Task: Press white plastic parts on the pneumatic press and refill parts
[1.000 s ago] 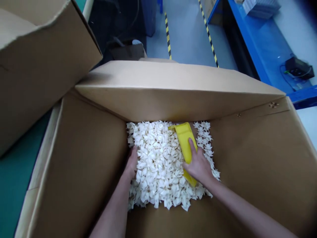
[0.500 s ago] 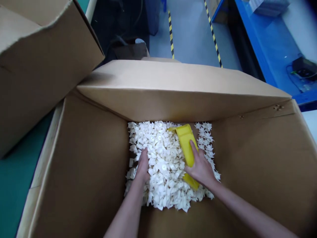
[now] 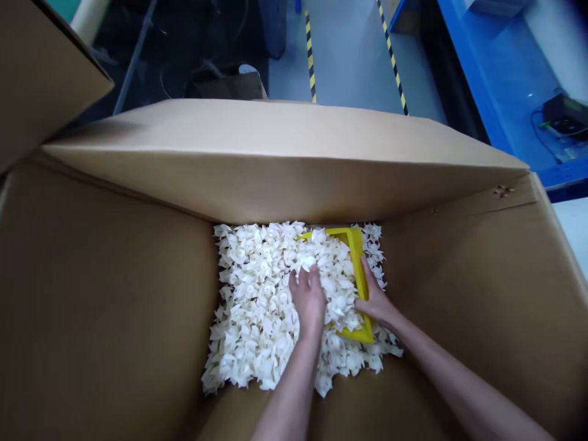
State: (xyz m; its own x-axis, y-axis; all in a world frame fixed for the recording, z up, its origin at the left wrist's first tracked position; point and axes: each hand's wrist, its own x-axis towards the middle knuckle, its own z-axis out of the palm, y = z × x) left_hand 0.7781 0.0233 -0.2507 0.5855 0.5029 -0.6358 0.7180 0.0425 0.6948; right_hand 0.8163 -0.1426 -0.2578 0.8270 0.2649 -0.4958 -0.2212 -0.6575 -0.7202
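A heap of small white pointed plastic-looking pieces [image 3: 250, 294] covers the bottom of a deep cardboard box [image 3: 294, 190]. Partly sunk in the heap is a yellow plastic bin [image 3: 359, 257], its opening facing left and white pieces filling it. My right hand [image 3: 377, 303] grips the bin's right side, thumb towards the near part and fingers along the outside. My left hand [image 3: 309, 300] rests on the pieces at the bin's open left side, fingers spread and curved over them. What lies under its palm is hidden.
Another cardboard box [image 3: 41, 73] stands at the upper left, close to the big box's corner. Beyond the far flap lies a grey floor [image 3: 349, 55] with black-and-yellow tape. A blue bench [image 3: 500, 79] with a black device [image 3: 565, 115] is at the right.
My right hand has turned the bin so its opening faces left, and pieces now fill it. My left hand has moved right, up to the bin. The view has shifted slightly.
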